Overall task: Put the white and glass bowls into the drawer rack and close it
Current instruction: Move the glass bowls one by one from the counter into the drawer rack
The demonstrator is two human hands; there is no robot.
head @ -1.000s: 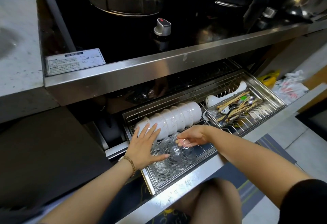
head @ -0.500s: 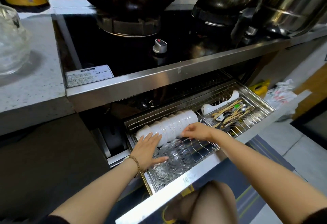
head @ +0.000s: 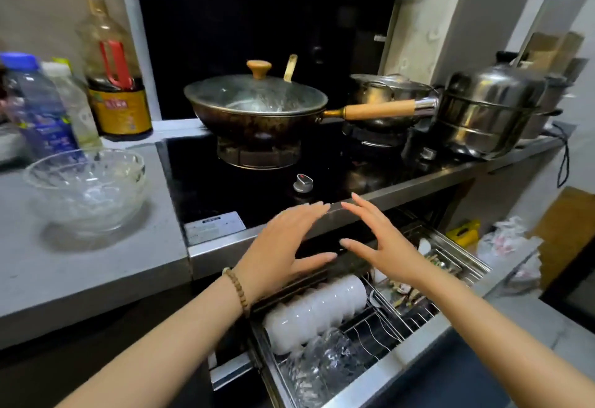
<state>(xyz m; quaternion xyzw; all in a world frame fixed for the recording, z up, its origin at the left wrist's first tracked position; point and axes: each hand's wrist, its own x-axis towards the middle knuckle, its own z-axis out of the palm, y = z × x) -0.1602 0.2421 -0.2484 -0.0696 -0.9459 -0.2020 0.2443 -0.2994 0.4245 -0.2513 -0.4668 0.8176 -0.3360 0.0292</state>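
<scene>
— Holding anything?
— No. Left hand and right hand both hover spread, empty, above the open drawer rack; white bowls and glass bowls sit racked inside.

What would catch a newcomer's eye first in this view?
The left hand and right hand hover open and empty at centre, palms facing each other. Behind them sits a glass-lidded wok, and nested glass bowls wait on the counter at left. Below, the drawer rack stands open with a row of white bowls.
</scene>
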